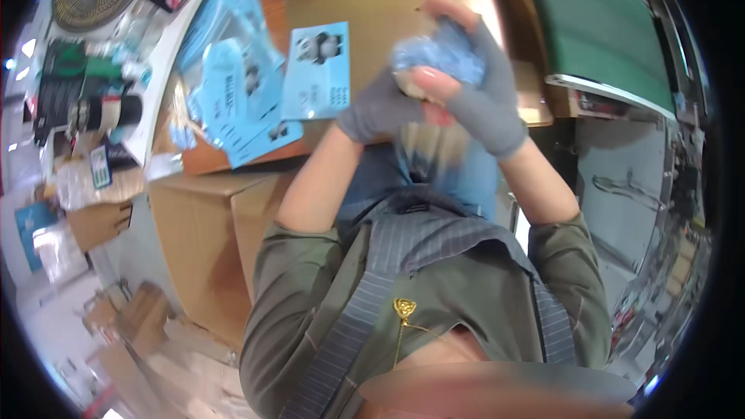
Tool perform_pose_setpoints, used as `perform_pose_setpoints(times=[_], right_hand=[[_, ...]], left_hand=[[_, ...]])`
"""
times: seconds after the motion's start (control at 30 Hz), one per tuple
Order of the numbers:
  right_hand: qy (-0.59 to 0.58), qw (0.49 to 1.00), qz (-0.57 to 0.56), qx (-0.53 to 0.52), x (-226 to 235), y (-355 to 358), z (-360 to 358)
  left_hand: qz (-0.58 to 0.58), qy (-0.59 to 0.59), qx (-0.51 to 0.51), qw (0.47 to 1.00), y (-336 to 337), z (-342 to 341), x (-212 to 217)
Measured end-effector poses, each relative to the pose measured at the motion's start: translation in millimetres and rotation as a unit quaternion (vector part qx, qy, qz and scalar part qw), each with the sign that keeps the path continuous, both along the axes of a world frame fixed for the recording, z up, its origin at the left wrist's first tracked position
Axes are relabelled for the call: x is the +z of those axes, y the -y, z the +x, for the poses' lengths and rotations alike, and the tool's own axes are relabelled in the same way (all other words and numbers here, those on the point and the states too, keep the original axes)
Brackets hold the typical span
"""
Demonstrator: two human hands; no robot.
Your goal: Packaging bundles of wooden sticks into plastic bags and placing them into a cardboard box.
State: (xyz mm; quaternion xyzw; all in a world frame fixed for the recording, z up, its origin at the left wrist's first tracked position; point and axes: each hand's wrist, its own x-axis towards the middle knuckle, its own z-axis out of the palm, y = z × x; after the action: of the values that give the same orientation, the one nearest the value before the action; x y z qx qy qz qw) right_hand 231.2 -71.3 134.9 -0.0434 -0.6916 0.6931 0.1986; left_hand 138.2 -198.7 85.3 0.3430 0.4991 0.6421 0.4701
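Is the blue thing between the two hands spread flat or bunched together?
Bunched together: the blue thing shows as a crumpled, rounded, blurred lump at the right hand.

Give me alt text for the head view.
The grey-gloved right hand grasps a blurred blue-and-pale bundle, the grey-gloved left hand against it, at a brown table. Light blue printed packets lie further left.

From here: gloves (pixel 497 112) matt cloth; blue bundle (pixel 438 58) crinkly, shiny, plastic-like, motion-blurred; packets (pixel 233 85) smooth, glossy; table (pixel 372 0) wood-look, slight sheen; carton (pixel 194 240) matt cardboard; pendant (pixel 403 309) polished gold-coloured metal
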Motion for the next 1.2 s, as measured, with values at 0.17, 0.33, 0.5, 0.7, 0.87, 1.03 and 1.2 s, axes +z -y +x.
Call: perform_pose_setpoints(times=[0.17, 0.33, 0.5, 0.7, 0.87, 1.03, 1.2], right_hand=[[0.109, 0.958, -0.146, 0.22, -63.0, -13.6, 21.6], [0.13, 0.913, -0.359, 0.141, -85.7, -16.2, 57.5], [0.108, 0.916, -0.341, 0.182, -76.7, -9.5, 54.0], [0.117, 0.916, -0.353, 0.152, -70.6, -10.4, 67.7], [0.131, 0.925, -0.319, 0.163, -69.8, -6.7, 66.8], [0.128, 0.925, -0.32, 0.163, -72.3, -10.4, 75.4], [0.086, 0.932, -0.312, 0.163, -78.6, -12.4, 76.5]], left_hand=[[0.069, 0.225, 0.093, 0.967, 22.4, 70.8, -39.8], [-0.314, -0.281, 0.128, 0.898, 38.3, 8.5, -41.7], [-0.571, -0.635, 0.134, 0.503, 34.4, -53.7, -128.3], [-0.49, -0.632, 0.108, 0.591, 46.9, -10.7, -105.1], [-0.275, -0.746, 0.084, 0.6, 74.6, 40.1, -124.7], [-0.211, -0.806, 0.055, 0.55, 103.2, 55.6, -111.3], [-0.138, -0.76, 0.104, 0.627, 123.9, 45.2, -125.3]])
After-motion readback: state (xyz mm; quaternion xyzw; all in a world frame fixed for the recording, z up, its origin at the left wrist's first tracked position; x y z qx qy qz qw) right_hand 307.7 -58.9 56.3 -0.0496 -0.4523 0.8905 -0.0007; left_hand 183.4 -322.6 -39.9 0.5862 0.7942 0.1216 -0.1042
